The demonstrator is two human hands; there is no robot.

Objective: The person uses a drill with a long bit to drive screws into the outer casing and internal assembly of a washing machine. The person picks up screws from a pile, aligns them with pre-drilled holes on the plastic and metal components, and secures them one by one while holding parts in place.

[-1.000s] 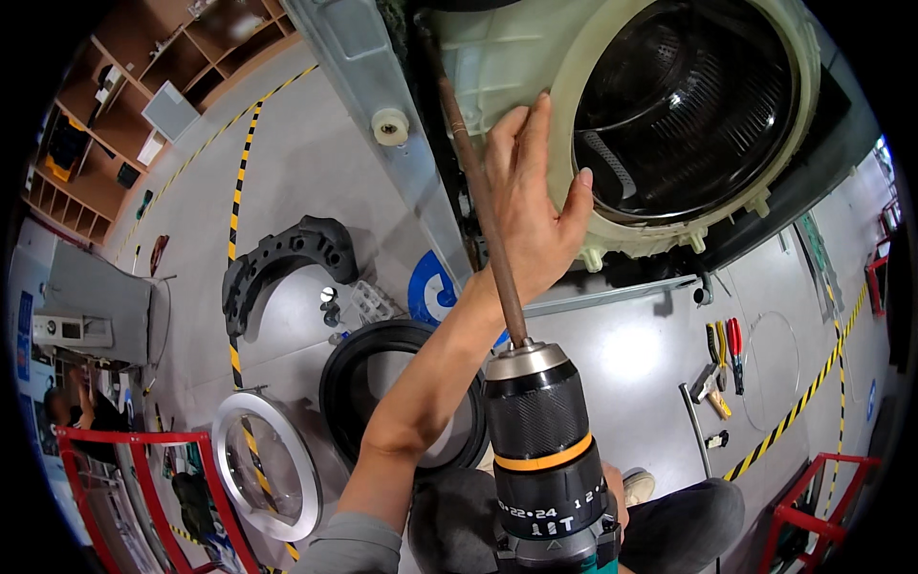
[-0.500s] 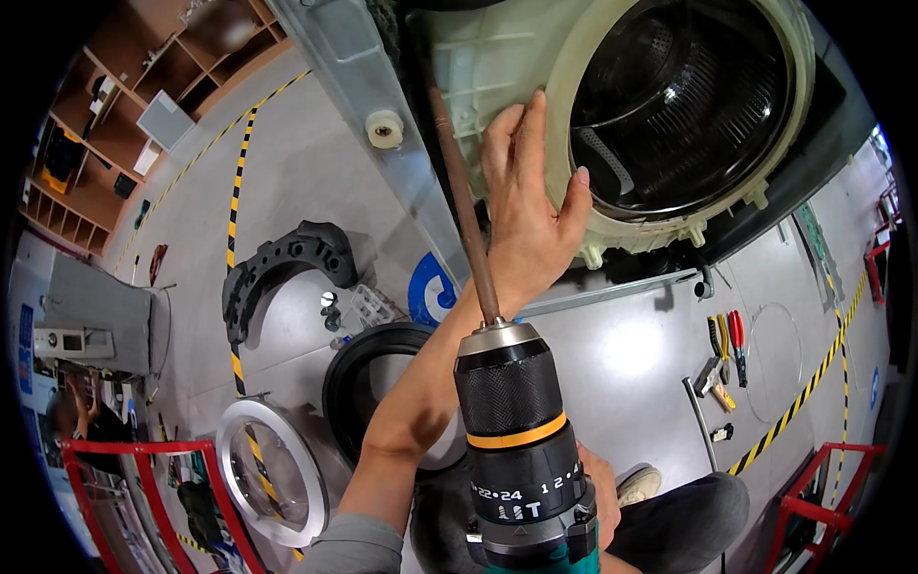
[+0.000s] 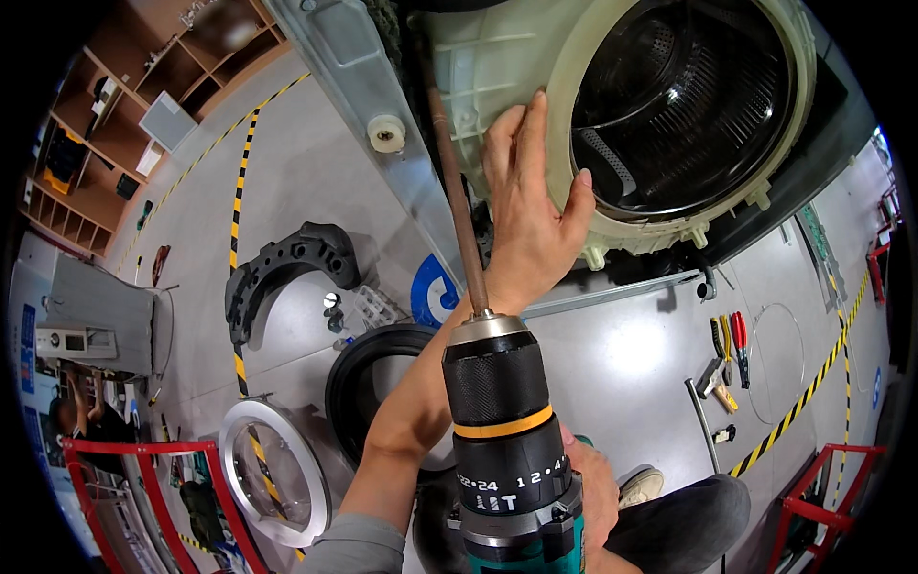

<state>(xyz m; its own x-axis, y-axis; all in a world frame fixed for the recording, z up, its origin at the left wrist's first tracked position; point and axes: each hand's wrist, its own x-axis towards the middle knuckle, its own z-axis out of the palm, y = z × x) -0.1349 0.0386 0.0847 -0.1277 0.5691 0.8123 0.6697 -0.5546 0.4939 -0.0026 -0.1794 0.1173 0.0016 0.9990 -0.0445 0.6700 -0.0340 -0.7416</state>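
My right hand [image 3: 597, 490] is wrapped round a teal and black cordless drill [image 3: 499, 421], its grip mostly hidden. From the chuck a long brown rod bit [image 3: 457, 196] runs up and away. Its far end goes into the dark gap between the grey metal cabinet frame [image 3: 368, 105] and the pale plastic tub [image 3: 483, 67] of a washing machine. My left hand [image 3: 535, 206] lies with fingers stretched out on the tub's front, beside its round opening, the thumb near the rim. Inside the opening shows the dark, shiny drum [image 3: 684, 105].
On the floor at left lie a dark curved counterweight [image 3: 287, 268], a black rubber ring [image 3: 344, 397] and a round door [image 3: 273, 474]. Pliers [image 3: 738, 346] and a hammer [image 3: 710, 378] lie at right. Red frames [image 3: 158, 448] stand at the lower sides; another person [image 3: 86, 407] is far left.
The drill body has shifted slightly left and down, its bit still angled into the gap. More of my right hand now shows. My left hand keeps its place on the tub.
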